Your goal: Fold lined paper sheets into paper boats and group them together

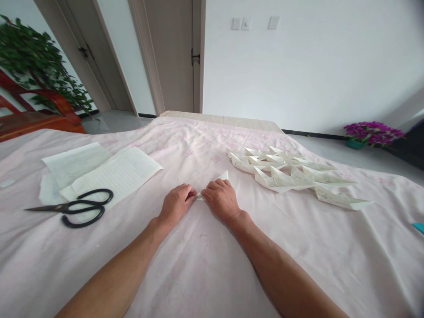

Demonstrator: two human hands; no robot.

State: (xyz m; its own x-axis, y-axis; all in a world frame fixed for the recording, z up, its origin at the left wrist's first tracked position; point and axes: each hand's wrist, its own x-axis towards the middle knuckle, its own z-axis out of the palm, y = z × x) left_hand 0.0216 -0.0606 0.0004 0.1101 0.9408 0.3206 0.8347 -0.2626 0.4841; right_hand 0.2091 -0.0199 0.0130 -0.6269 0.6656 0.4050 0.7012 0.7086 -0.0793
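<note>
A small folded piece of white paper lies on the pink cloth between my hands, mostly covered by them. My left hand pinches its left end between thumb and fingers. Over its right part my right hand is closed, fingers curled and pressing down. One pointed paper corner sticks up beyond the right knuckles. To the right stand several folded paper boats, grouped in rows, some with writing on them. How the paper under my fingers is folded is hidden.
Black-handled scissors lie at the left, partly over loose sheets of lined paper. A pink flowered cloth covers the surface. A wooden chair stands at far left, and a blue object sits at the right edge.
</note>
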